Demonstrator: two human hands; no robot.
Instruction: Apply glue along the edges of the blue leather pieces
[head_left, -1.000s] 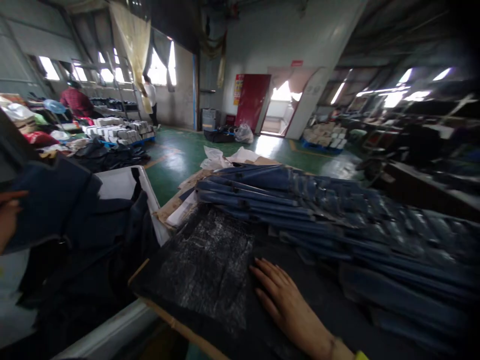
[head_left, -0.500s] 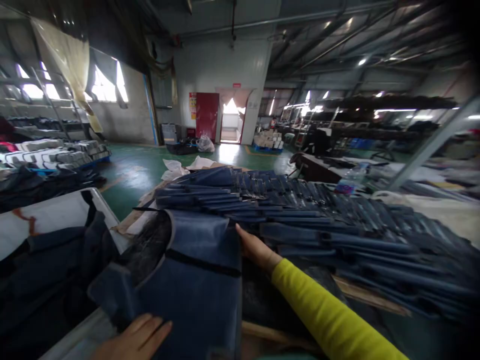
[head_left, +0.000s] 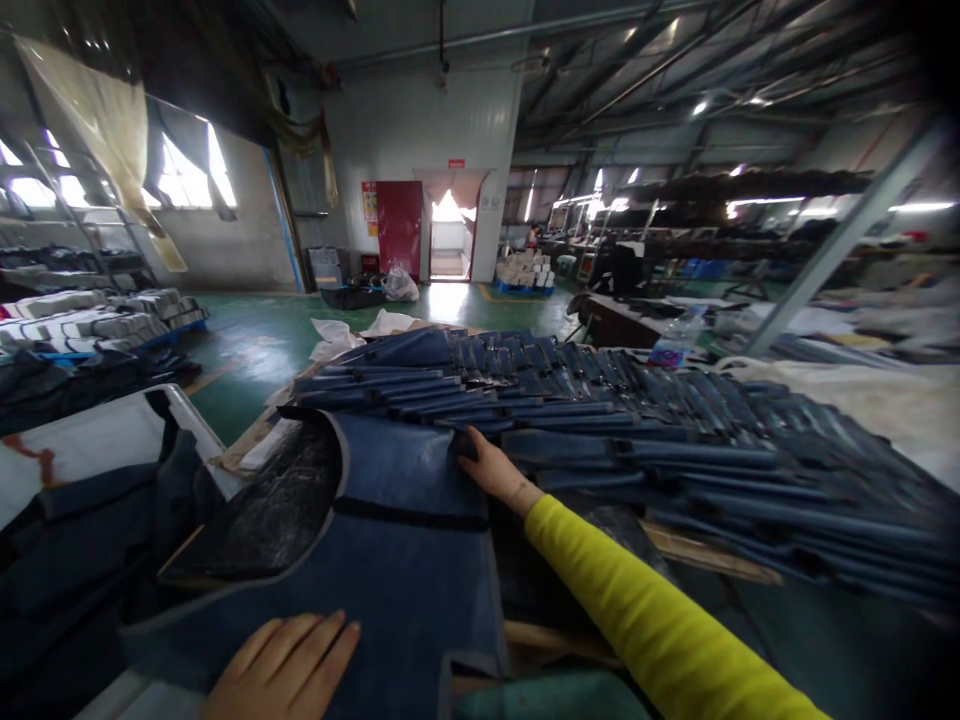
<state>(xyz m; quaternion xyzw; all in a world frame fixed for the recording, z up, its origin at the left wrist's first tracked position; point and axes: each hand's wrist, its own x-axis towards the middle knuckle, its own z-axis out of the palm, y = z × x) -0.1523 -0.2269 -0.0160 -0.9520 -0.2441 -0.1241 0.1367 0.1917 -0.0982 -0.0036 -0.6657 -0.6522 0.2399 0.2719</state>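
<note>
A dark blue fabric piece (head_left: 405,540) with a black band across it lies spread on the black board (head_left: 262,505) in front of me. My left hand (head_left: 285,668) rests flat on its near edge, fingers stretched out. My right hand (head_left: 491,470), in a yellow sleeve, reaches to the piece's far right corner and pinches it there, right beside a long overlapping row of similar blue pieces (head_left: 637,430).
A white bin (head_left: 97,440) holding dark fabric stands at the left. Cardboard and white bags (head_left: 337,335) lie beyond the board. Stacks of folded goods (head_left: 97,315) sit on the green floor at far left. Work tables (head_left: 660,310) and a diagonal metal pole (head_left: 840,240) are at the right.
The blue piece came from my left hand at the left onto the black board. My right hand moved from flat on the board to the piece's far corner, and my left hand settled onto its near edge.
</note>
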